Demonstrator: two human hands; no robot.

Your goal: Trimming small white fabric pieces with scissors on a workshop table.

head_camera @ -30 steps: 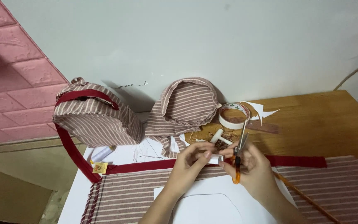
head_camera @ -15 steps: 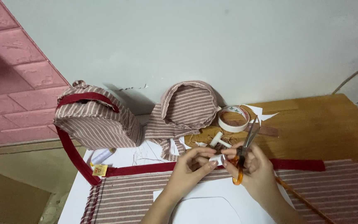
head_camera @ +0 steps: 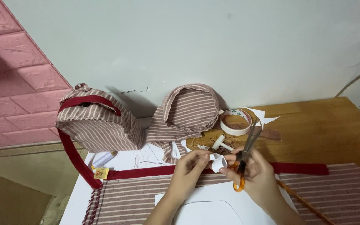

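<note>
Pale plaster wall and a pink brick-pattern panel back a wooden bench [head_camera: 326,125] spread with sewing work. Near the middle, the left hand [head_camera: 190,166] pinches a small white paper scrap [head_camera: 217,161] between its fingers, while the right hand [head_camera: 257,175] is clenched through the orange handles of a pair of scissors [head_camera: 245,156], blades pointing up and away just beside the scrap. That scrap looks feather-light, thin and floppy, easily creased or torn; holding it close to the cut edge, as the left fingers do, seems the way to keep it taut. Striped fabric [head_camera: 138,200] with a red binding strip [head_camera: 146,171] lies under both hands. Farther off sit a roll of tape [head_camera: 235,121], a striped bag [head_camera: 98,125] at the left and a curved striped piece [head_camera: 190,109].
</note>
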